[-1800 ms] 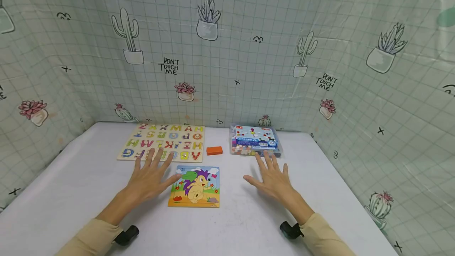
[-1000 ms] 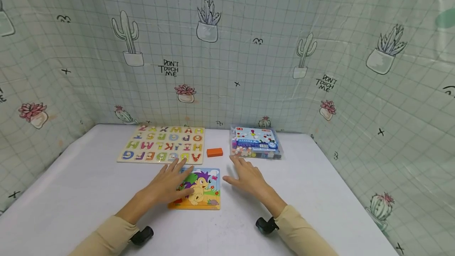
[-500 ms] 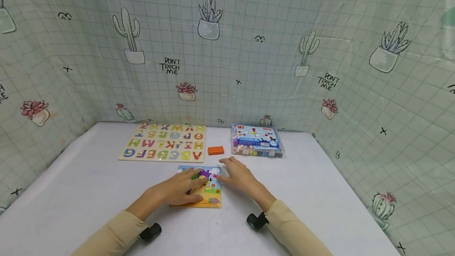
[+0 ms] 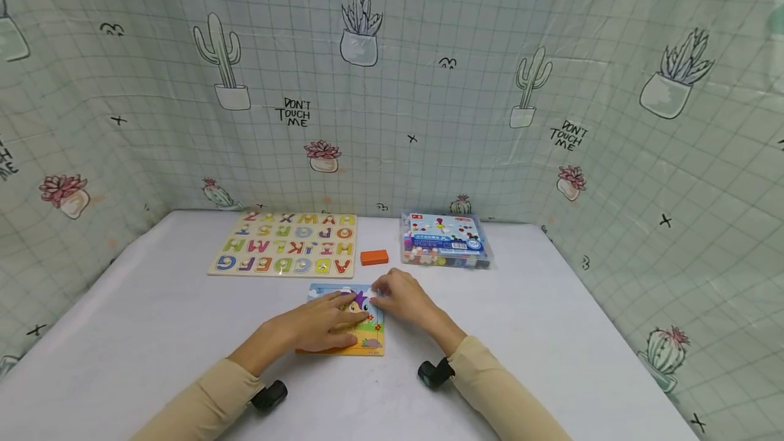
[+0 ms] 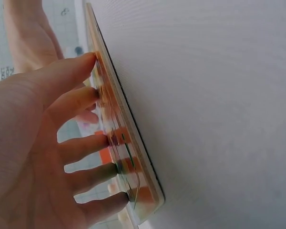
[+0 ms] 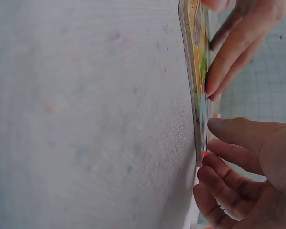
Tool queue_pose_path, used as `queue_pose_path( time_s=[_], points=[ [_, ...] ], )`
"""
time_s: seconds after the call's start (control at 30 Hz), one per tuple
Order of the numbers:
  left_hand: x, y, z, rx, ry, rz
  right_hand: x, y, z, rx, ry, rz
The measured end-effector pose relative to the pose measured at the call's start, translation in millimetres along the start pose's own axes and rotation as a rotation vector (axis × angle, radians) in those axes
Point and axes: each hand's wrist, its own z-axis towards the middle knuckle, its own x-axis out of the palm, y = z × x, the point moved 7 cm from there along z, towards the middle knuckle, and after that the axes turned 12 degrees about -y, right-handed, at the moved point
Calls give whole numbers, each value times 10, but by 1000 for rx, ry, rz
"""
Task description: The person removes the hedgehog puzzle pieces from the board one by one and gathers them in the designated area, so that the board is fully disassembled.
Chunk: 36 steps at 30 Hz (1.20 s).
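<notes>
The hedgehog picture puzzle (image 4: 371, 344) lies flat on the table, its left part covered by my left hand (image 4: 315, 325). That hand's fingers are spread, and in the left wrist view the fingertips (image 5: 90, 59) touch the puzzle's face. My right hand (image 4: 404, 297) is at the puzzle's upper right corner. Its thumb and index finger are bent toward the top face, with a gap between their tips in the right wrist view. The other fingers (image 6: 214, 179) curve loosely beside the puzzle's edge.
Behind the puzzle lies a wooden alphabet board (image 4: 282, 245) with colourful letters. An orange block (image 4: 374, 257) sits to its right, then a clear plastic case (image 4: 446, 242) of small coloured parts. A patterned cloth (image 4: 380, 107) hangs behind the white table (image 4: 184, 332).
Both hands have come inward from their spread positions. The left has moved right onto the puzzle, and the right has moved left to its upper right corner, fingers more bent.
</notes>
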Motion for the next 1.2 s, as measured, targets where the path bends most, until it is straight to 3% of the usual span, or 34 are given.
queue_pose_path(
  time_s=[0.63, 1.03, 1.2],
  points=[
    [-3, 7, -28, -9, 13, -39, 5, -16, 49, 26, -6, 27],
    [11, 20, -50, -8, 32, -61, 46, -5, 88, 22, 37, -31],
    [2, 22, -47, -15, 29, -54, 62, -53, 113, 58, 28, 23]
  ],
)
